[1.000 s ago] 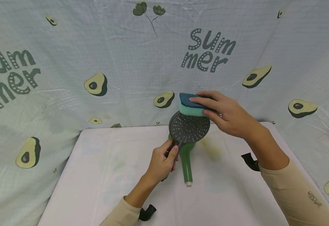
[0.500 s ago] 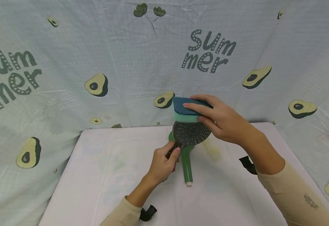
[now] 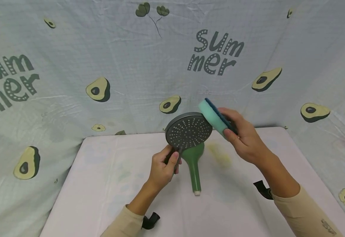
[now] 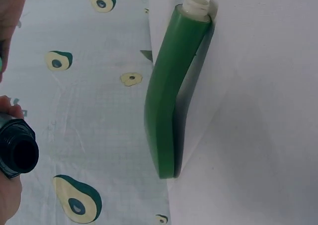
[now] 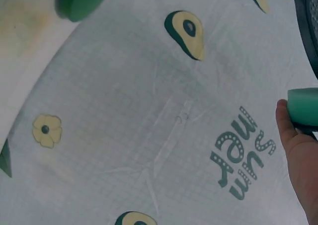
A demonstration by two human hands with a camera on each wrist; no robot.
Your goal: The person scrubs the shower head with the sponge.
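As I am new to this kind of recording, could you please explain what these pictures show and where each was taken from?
There is no machine here: a person works bare-handed. The wide view comes from a camera worn on the head, looking forward and down; the two smaller views come from cameras on the left and right wrists. The left hand grips a dark shower head by its handle. The right hand holds a sponge beside that shower head's rim. A green shower head lies on the pale table, and a patterned cloth hangs behind.

Your dark shower head [image 3: 188,131] looks like matt plastic, the green shower head [image 3: 194,171] glossy; your sponge [image 3: 212,117] is foam, rough-backed; the backdrop [image 3: 131,65] is creased cloth.
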